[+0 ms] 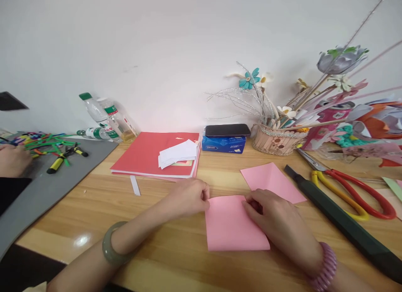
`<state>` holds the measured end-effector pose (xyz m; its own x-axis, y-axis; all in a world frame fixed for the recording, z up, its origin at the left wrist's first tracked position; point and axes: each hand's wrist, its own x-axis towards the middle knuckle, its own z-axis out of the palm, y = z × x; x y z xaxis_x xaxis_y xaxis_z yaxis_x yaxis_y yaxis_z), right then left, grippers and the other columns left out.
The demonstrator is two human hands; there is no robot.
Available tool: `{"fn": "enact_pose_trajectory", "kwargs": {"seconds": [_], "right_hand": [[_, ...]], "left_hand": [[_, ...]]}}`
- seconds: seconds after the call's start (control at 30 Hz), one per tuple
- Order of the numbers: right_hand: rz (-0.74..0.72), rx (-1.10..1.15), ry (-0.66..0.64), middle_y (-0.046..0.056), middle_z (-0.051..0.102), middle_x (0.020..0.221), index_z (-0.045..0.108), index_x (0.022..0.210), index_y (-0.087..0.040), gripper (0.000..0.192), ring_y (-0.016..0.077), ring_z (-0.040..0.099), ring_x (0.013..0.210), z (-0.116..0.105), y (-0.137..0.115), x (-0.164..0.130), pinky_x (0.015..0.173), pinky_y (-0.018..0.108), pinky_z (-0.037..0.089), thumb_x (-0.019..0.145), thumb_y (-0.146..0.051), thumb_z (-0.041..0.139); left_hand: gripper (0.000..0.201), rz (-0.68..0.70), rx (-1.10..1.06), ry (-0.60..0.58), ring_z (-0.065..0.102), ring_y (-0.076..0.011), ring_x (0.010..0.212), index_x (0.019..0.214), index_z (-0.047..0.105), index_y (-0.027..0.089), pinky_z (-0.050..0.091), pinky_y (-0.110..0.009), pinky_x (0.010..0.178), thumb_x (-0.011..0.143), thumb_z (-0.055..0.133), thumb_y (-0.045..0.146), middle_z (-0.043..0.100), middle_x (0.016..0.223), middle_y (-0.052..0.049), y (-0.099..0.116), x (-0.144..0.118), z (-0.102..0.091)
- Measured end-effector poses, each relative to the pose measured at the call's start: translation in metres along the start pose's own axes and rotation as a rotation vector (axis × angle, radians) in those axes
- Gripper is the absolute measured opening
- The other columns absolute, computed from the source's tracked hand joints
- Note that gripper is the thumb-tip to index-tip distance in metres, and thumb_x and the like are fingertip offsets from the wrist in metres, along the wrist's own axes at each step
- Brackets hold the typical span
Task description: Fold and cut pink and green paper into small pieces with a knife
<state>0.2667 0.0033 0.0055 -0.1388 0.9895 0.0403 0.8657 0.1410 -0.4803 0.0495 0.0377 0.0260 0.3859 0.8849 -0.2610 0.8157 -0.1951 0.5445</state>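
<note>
A sheet of pink paper (234, 227) lies on the wooden table, bent over on itself with a rounded fold along its near edge. My left hand (193, 195) pinches its far left corner. At the far right edge, my right hand (278, 212) grips the paper between thumb and curled fingers. Just beyond the right hand lies a second pink square (271, 181) with a faint crease, partly covered by that hand.
Right: a dark green cutter (342, 225), scissors (354, 191) and a basket of craft flowers (276, 139). Behind: red paper stack (144, 151) with white slips (177, 153), and a phone (228, 130) on a blue tissue pack (223, 144). Left: bottles (106, 120), pliers (64, 158), another person's hand (14, 160).
</note>
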Motion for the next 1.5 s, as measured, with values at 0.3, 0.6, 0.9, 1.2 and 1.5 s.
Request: {"fn": "enact_pose_trajectory", "kwargs": {"seconds": [0.3,0.6,0.9,1.2,1.5], "right_hand": [[-0.146,-0.108,0.081,0.002,0.060,0.078,0.057,0.086,-0.022,0.015,0.0169,0.056,0.063,0.007,0.009,0.001,0.052,0.029,0.038,0.081,-0.027,0.043],[-0.324,-0.076,-0.029,0.003,0.061,0.085,0.064,0.088,-0.022,0.026,0.0159,0.060,0.075,-0.001,0.012,0.006,0.066,0.030,0.047,0.088,-0.022,0.038],[-0.424,-0.116,-0.149,0.006,0.059,0.092,0.063,0.099,-0.019,0.021,0.0192,0.057,0.083,-0.014,0.010,0.005,0.073,0.035,0.047,0.082,-0.020,0.051],[-0.454,-0.197,-0.257,0.007,0.058,0.100,0.060,0.108,-0.018,0.047,0.0225,0.056,0.087,-0.026,0.008,-0.005,0.071,0.037,0.048,0.062,-0.024,0.071],[-0.481,-0.244,-0.285,0.013,0.057,0.108,0.055,0.116,-0.012,0.078,0.0276,0.056,0.094,-0.027,0.012,-0.009,0.075,0.042,0.050,0.047,-0.037,0.082]], "left_hand": [[0.030,0.462,0.231,0.072,0.054,-0.0155,0.091,0.095,0.057,0.019,0.042,-0.023,0.075,0.075,0.044,0.001,0.054,0.098,-0.003,0.004,-0.008,0.007],[0.033,0.568,0.114,-0.031,0.059,-0.0146,0.087,0.093,0.067,0.017,0.044,-0.023,0.079,0.076,0.048,-0.003,0.063,0.093,-0.004,-0.003,0.004,0.007],[0.025,0.580,0.164,-0.056,0.056,-0.0178,0.089,0.096,0.063,0.016,0.042,-0.023,0.075,0.075,0.071,0.027,0.058,0.094,-0.004,-0.002,0.001,0.003],[0.067,0.588,0.346,-0.088,0.049,-0.0260,0.098,0.114,0.053,0.014,0.042,-0.033,0.082,0.062,0.075,0.051,0.050,0.105,-0.010,0.006,-0.008,0.005],[0.081,0.592,0.360,-0.113,0.046,-0.0308,0.104,0.120,0.047,0.012,0.041,-0.040,0.086,0.059,0.072,0.058,0.047,0.111,-0.014,0.007,-0.014,0.008]]}}
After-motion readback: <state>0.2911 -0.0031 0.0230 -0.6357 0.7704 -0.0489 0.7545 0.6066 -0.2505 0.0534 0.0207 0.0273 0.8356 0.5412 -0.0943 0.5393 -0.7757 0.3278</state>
